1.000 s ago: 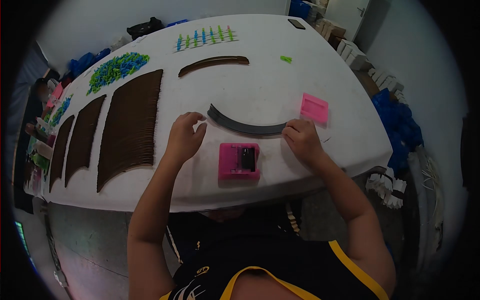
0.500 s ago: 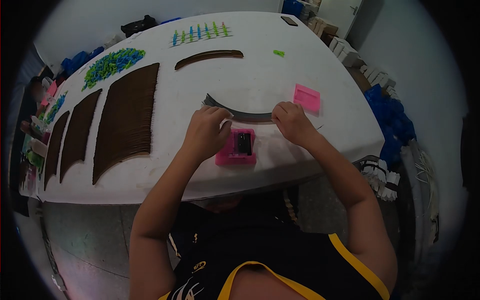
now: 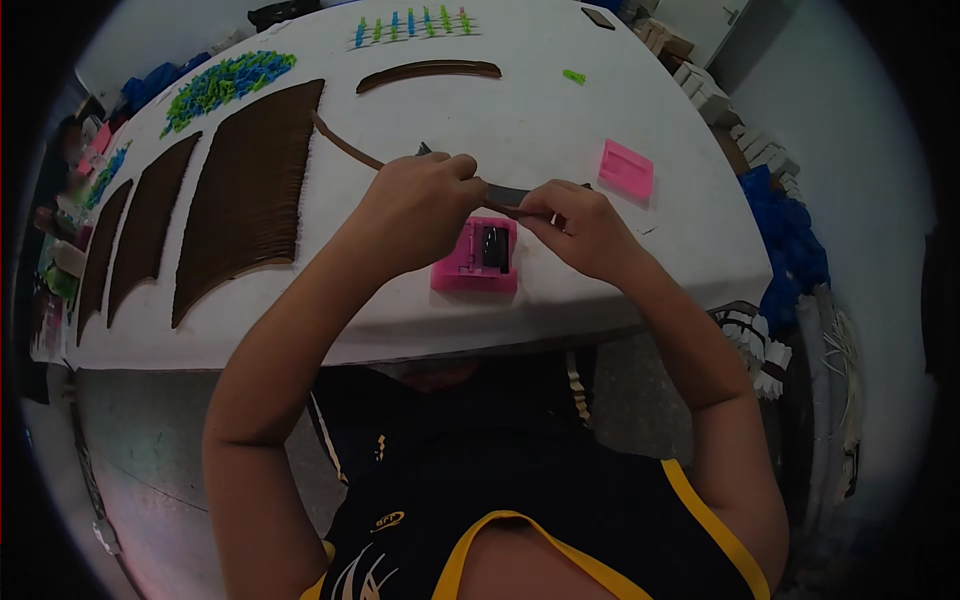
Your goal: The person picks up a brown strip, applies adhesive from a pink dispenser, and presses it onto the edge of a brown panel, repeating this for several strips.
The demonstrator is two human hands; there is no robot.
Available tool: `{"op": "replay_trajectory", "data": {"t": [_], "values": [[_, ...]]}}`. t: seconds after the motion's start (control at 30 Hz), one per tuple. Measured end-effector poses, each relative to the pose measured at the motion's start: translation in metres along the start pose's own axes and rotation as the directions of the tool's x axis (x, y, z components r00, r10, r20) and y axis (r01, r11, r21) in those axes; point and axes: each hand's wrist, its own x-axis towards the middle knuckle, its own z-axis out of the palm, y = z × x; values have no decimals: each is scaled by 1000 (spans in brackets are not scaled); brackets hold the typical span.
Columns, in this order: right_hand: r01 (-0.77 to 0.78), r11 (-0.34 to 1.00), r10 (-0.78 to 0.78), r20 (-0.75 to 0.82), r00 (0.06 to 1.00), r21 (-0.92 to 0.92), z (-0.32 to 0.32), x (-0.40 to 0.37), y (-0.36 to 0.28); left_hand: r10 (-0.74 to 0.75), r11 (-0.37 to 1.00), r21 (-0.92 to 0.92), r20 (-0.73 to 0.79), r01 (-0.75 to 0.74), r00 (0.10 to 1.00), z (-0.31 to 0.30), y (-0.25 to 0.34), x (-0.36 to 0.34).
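Observation:
A thin, curved brown strip (image 3: 348,146) runs from its free left end into my left hand (image 3: 425,205), whose fingers are closed around it. On the other side, my right hand (image 3: 578,228) pinches the strip between thumb and fingers. Behind my hands lies a dark grey curved piece (image 3: 510,195), partly covered by them. Just below the strip sits a pink block (image 3: 474,283) with a black part (image 3: 495,249) set into it; my left hand hides some of its left side.
Fanned brown strips (image 3: 250,180) lie in rows at the left. Farther back are a blue and green clip pile (image 3: 228,85), a rack of clips (image 3: 412,28), a bundle of brown strips (image 3: 430,73) and a phone (image 3: 598,18). A pink tray (image 3: 627,170) lies right.
A brown strip now sticks out leftward past my left hand; before, both hands were at the ends of the dark curved piece. My right hand has come closer to my left. The view has shifted.

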Motion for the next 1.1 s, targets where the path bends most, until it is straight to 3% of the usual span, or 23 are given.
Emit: {"op": "replay_trajectory", "data": {"t": [0.07, 0.13, 0.2, 0.27, 0.5, 0.73, 0.9, 1.1], "values": [[4, 999, -5, 22, 1000, 36, 7, 2, 0, 115, 993, -3, -20, -115, 993, 1, -4, -1], [7, 997, -11, 46, 999, 75, 15, 3, 3, 129, 992, 1, -2, -129, 992, -4, -3, -1], [111, 989, -117, 60, 991, 96, 22, 6, 11, 145, 989, 9, 13, -145, 989, -10, -3, 2], [120, 988, -127, 68, 990, 98, 29, 8, 16, 195, 974, 94, 105, -205, 975, -15, -4, 6], [84, 993, -91, 78, 993, 88, 38, 13, 12, 190, 959, 176, 189, -223, 963, -17, 3, 13], [64, 991, -70, 53, 996, 114, 46, 13, 11, 182, 965, 159, 174, -210, 968, -15, 3, 11], [130, 988, -133, 20, 991, 88, 46, 9, 20, 184, 969, 138, 142, -203, 973, -11, -3, 1], [160, 987, -159, 86, 983, -3, 35, -1, 26, 122, 992, -40, 2, -122, 992, 31, -14, -26]]}}
